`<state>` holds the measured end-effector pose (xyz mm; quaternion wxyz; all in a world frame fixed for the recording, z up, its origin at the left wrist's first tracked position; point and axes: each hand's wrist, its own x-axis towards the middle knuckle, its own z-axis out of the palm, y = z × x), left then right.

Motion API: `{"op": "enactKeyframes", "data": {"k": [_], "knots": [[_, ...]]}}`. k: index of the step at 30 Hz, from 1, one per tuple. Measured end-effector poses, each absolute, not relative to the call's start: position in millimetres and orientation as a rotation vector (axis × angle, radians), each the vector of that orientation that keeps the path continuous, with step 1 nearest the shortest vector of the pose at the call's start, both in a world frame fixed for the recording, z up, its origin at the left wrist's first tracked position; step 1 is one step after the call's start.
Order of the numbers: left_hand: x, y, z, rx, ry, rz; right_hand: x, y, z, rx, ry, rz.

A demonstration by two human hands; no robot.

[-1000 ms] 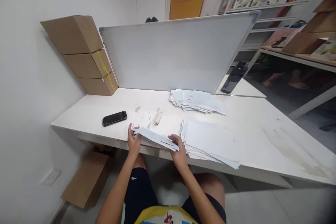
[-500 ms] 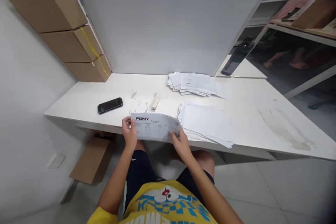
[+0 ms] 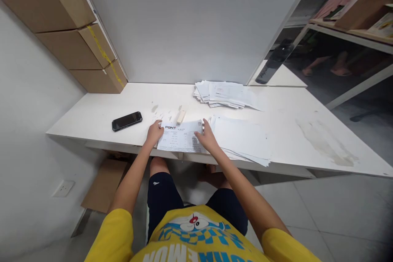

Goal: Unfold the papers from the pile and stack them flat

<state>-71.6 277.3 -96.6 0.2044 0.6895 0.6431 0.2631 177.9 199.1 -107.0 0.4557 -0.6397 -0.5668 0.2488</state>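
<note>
A printed sheet headed "PONY" (image 3: 179,139) lies nearly flat at the desk's front edge; whether it is one sheet or several I cannot tell. My left hand (image 3: 155,133) is closed at its left edge. My right hand (image 3: 208,137) grips the right edge, thumb on top and fingers around the side. Just behind the sheet is a small cream stapler (image 3: 181,116). To the right, close to my right hand, lies a loose pile of white papers (image 3: 242,137). Another stack of printed papers (image 3: 227,93) rests farther back.
On the white desk (image 3: 285,131), a black phone (image 3: 127,121) lies at the left. A whiteboard (image 3: 196,28) stands along the back, with a dark bottle (image 3: 272,67) at its right. Cardboard boxes (image 3: 89,47) are stacked at the left wall. Another person's legs show at the far right.
The printed sheet has gone from tilted up in front of the desk edge to lying on the desk. Both hands moved forward with it, and the view shifted slightly.
</note>
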Motion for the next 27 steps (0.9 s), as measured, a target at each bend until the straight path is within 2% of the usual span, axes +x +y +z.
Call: {"op": "enactKeyframes", "data": {"k": [3,6,13,20,27], "knots": [[-65,278,-99,1.954,1.812,0.788,172,210,-88,-1.551,-1.600,0.432],[-59,274,-100,1.989,1.827,0.822,152,224,-78,-1.498,-1.847,0.404],[-53,269,-97,2.033,1.860,0.819,130,250,-99,-1.460,-2.242,0.081],[-53,273,-98,2.030,1.868,0.810,132,242,-96,-1.515,-2.270,0.100],[-50,260,-70,1.837,1.819,0.943,105,241,-31,-1.616,-2.491,0.159]]}}
